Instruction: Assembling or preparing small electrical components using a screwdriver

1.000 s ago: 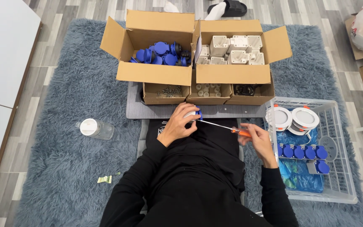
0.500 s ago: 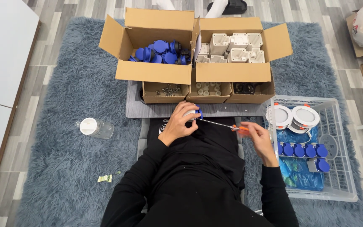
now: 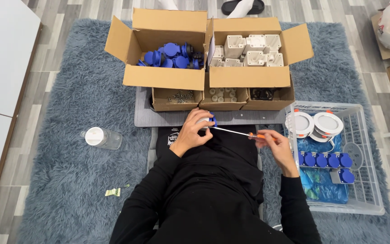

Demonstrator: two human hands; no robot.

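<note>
My left hand point(image 3: 192, 133) grips a small white-and-blue socket part point(image 3: 207, 120) over my lap, just in front of the grey board point(image 3: 168, 118). My right hand point(image 3: 272, 142) holds a screwdriver with an orange handle point(image 3: 254, 135); its thin metal shaft point(image 3: 229, 131) runs left to the part, and the tip touches it. Both arms wear black sleeves.
Behind the board stand a cardboard box of blue parts point(image 3: 170, 56) and one of white housings point(image 3: 249, 50), with three small boxes of screws and bits point(image 3: 222, 95) in front. A white wire basket point(image 3: 362, 158) at right holds blue parts and round white lamps. A plastic jar point(image 3: 100, 137) lies on the blue rug.
Both hands stay at the same spot; the screwdriver remains pressed to the part, with only slight shifts of the right hand.
</note>
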